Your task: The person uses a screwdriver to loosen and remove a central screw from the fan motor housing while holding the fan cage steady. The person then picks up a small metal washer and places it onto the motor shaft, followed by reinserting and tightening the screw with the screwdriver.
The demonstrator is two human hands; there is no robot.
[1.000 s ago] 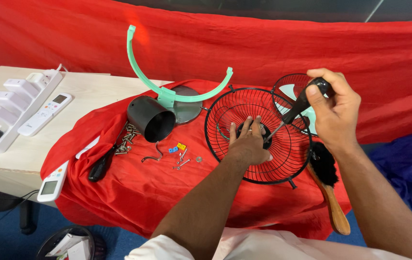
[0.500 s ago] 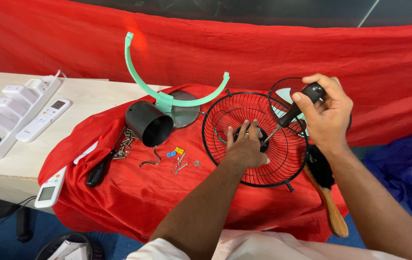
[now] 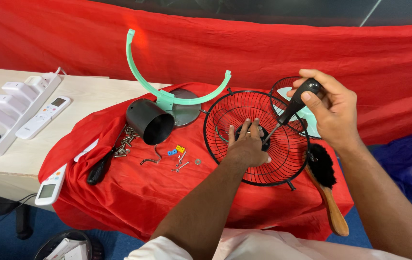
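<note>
Black wire fan cage [image 3: 283, 161] lies on the red cloth [image 3: 134, 192] over the tabletop. The left hand [image 3: 247, 144] presses flat, fingers spread, on its middle. The right hand [image 3: 331, 108] is wrapped tight around a screwdriver [image 3: 292, 108]; its tip seems to touch the hub.

Black wire fan guard [image 3: 256, 139] is looking glossy metal; red cloth [image 3: 134, 183] matt; brush [image 3: 328, 192] handle smooth wood.
</note>
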